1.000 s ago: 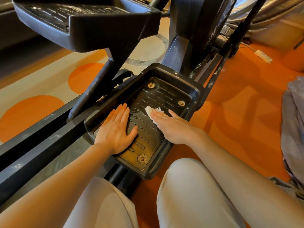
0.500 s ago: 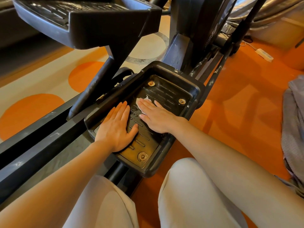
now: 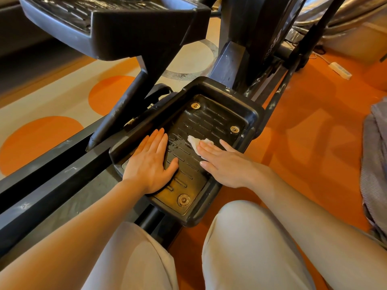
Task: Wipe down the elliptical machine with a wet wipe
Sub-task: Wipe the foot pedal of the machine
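The black elliptical machine fills the view, and its near foot pedal (image 3: 211, 114) is a ribbed tray with brass bolts, low in the middle. My left hand (image 3: 151, 162) lies flat on the pedal's left side, fingers straight. With straight fingers, my right hand (image 3: 225, 164) presses a crumpled white wet wipe (image 3: 195, 142) onto the ribbed surface near the pedal's right side. Most of the wipe is under my fingers. The ribs beside the wipe look wet. The second pedal (image 3: 109, 28) stands raised at the top left.
The machine's black rails (image 3: 52, 185) run down to the left. The central housing (image 3: 257, 38) rises behind the pedal. A white power strip (image 3: 340, 70) lies on the orange floor at the upper right. Grey fabric (image 3: 374, 164) sits at the right edge. My knees are at the bottom.
My right hand slid the wipe left toward my left hand, then back right across the pedal. My left hand stayed flat in place.
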`<state>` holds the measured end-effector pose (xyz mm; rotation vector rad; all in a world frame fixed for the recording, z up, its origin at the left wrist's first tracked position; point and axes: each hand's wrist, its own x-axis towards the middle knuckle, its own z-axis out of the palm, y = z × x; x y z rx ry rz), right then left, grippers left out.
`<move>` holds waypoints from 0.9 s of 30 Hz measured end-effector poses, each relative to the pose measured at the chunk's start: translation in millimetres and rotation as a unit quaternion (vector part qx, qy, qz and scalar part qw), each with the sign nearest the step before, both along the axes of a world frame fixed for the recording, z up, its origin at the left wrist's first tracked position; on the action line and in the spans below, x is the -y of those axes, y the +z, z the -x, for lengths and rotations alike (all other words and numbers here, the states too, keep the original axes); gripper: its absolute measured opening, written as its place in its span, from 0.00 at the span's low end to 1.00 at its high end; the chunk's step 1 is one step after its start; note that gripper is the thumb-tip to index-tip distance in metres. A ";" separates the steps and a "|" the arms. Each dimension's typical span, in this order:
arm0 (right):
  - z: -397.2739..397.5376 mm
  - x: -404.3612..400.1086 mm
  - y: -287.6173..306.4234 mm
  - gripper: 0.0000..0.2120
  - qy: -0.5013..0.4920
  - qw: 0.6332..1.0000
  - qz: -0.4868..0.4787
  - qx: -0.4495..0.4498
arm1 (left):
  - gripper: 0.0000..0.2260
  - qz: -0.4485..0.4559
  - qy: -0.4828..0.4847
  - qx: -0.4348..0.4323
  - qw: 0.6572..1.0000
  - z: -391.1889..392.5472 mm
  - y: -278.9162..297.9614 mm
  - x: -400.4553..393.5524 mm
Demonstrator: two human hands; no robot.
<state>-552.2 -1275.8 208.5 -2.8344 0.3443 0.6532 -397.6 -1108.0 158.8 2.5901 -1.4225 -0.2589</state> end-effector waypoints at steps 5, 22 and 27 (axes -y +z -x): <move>-25.5 -1.5 -8.0 0.27 0.012 1.000 -0.026 0.013 | 0.43 0.001 -0.002 0.002 1.000 0.3 -0.1 0.3; 2.5 -3.6 18.3 0.27 0.004 0.999 -0.034 -0.036 | 0.44 -0.010 0.000 0.002 1.000 0.1 0.5 0.0; 10.6 -10.1 35.7 0.26 0.017 0.997 0.010 -0.073 | 0.43 -0.007 0.000 0.002 1.000 0.1 0.9 0.5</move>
